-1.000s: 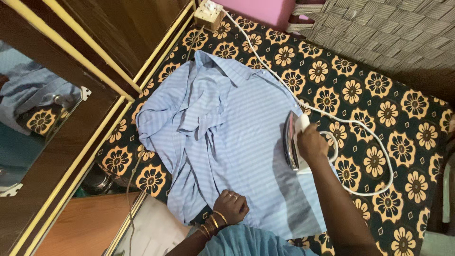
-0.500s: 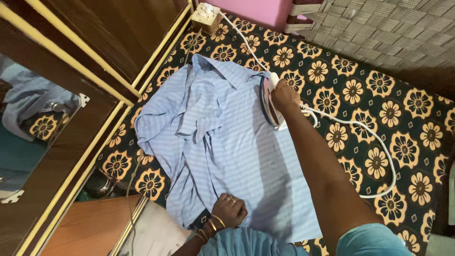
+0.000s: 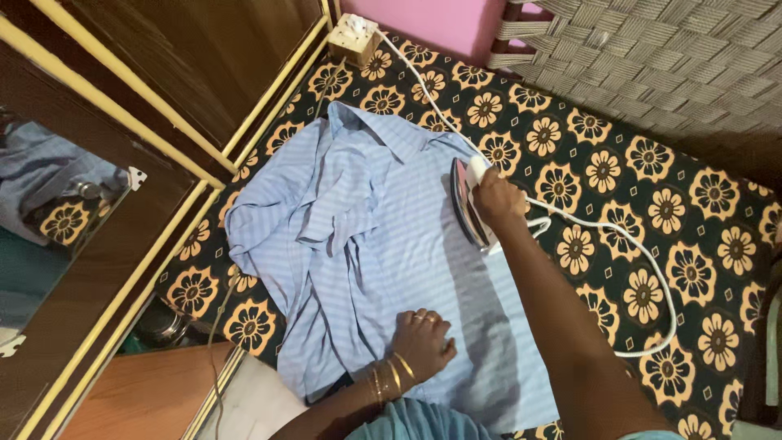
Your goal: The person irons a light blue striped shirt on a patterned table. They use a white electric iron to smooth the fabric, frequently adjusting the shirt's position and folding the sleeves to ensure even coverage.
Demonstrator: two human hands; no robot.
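Soft matt cloth on the blue shirt (image 3: 383, 244), fine-striped and creased at the left. Under it, a dark flower-print sheet (image 3: 652, 212), matt woven fabric. The iron (image 3: 470, 200) shows a smooth plastic body and a shiny sole edge; its cord (image 3: 652, 269) is glossy white. Polished brown wood on the wardrobe (image 3: 187, 65), mirror glass (image 3: 49, 220) beside it. Woven matting (image 3: 668, 57) looks coarse. Bright metal bangles (image 3: 389, 376).

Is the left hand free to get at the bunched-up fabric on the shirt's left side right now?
Probably yes. The left hand lies flat on the blue shirt, holding nothing, and only smooth cloth lies between it and the bunched folds. The iron sits off to the right.
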